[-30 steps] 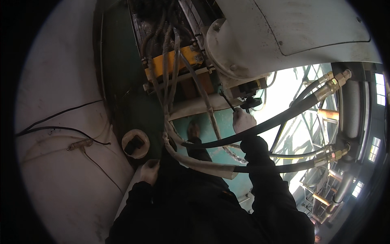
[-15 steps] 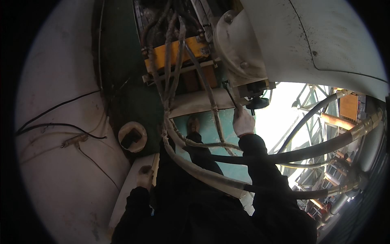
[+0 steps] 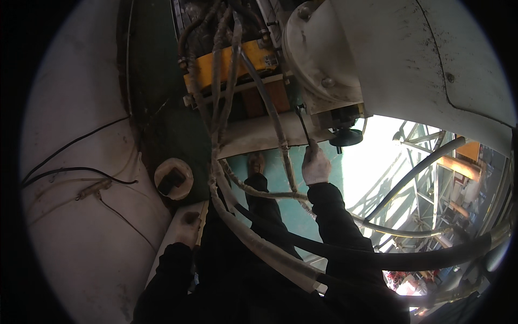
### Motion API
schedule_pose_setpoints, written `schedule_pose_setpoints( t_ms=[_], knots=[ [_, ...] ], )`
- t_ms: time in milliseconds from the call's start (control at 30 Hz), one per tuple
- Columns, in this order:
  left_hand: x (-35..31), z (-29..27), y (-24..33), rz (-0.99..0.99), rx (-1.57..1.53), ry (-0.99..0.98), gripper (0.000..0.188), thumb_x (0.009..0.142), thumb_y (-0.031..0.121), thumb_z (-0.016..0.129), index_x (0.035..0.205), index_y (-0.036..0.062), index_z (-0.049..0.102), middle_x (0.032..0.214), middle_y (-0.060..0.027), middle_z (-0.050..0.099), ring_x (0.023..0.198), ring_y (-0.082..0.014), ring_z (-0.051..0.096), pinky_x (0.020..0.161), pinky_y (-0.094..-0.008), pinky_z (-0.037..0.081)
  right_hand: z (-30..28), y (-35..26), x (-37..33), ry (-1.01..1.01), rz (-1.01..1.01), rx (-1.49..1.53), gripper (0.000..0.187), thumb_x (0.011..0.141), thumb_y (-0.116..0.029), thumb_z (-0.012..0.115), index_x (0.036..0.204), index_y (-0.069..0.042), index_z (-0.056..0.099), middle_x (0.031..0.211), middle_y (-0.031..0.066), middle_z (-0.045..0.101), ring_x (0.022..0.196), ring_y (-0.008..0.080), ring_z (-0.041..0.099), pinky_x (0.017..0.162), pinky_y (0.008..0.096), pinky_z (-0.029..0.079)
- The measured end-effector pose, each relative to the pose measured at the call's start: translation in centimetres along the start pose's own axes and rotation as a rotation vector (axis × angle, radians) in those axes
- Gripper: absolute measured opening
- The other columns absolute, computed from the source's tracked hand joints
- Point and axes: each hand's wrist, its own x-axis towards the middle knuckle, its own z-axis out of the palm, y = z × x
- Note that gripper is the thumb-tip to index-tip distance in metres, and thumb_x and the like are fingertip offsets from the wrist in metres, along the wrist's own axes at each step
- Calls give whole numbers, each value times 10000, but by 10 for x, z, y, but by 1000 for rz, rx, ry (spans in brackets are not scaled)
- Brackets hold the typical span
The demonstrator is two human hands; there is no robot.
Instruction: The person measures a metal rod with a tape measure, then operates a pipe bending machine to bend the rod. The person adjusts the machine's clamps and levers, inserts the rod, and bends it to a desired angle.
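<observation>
My right hand (image 3: 316, 164), in a pale work glove, is closed round the lower end of a slim dark wrench (image 3: 305, 125). The wrench points up and away, slightly left, its head beside the block under the white round flange (image 3: 302, 65). Whether the head sits on a bolt is too dark to tell. To the right of the wrench is a black handwheel (image 3: 348, 137). My left hand (image 3: 188, 229), low on the left, has curled fingers above a white ledge (image 3: 168, 240); what they hold, if anything, is hidden.
Several cloth-wrapped hoses (image 3: 220, 129) and a thick black hose (image 3: 388, 258) cross before my body and right arm. A yellow bar (image 3: 232, 63) lies ahead. A round plate (image 3: 174, 178) stands left. Bright open steel framework (image 3: 421, 178) shows at the right.
My right hand and the wrench's lower end have shifted slightly left, while its head stays beside the block. My left hand has moved a little. The view has shifted slightly.
</observation>
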Motion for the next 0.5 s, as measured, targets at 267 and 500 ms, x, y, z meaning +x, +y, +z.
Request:
schedule_pose_setpoints(
  t_ms=[267, 500],
  knots=[
    [3, 3, 15, -21, 46, 3, 363, 1107, 189, 723, 1414, -3, 736, 1268, -147, 766, 1120, -262, 736, 1011, -412, 601, -9, -7, 2, -26, 26, -11, 375, 1178, -211, 600, 1534, -119, 673, 1051, 232, 809, 929, 488, 783, 812, 599, 615],
    [-4, 7, 35, 60, 78, 22, 384, 1102, 226, 723, 1410, -3, 739, 1144, -108, 746, 1010, -246, 709, 949, -410, 584, -46, -32, 21, -289, 221, 72, 423, 1145, -234, 625, 1526, -81, 725, 1144, 317, 810, 1086, 519, 778, 958, 582, 625]
  ],
)
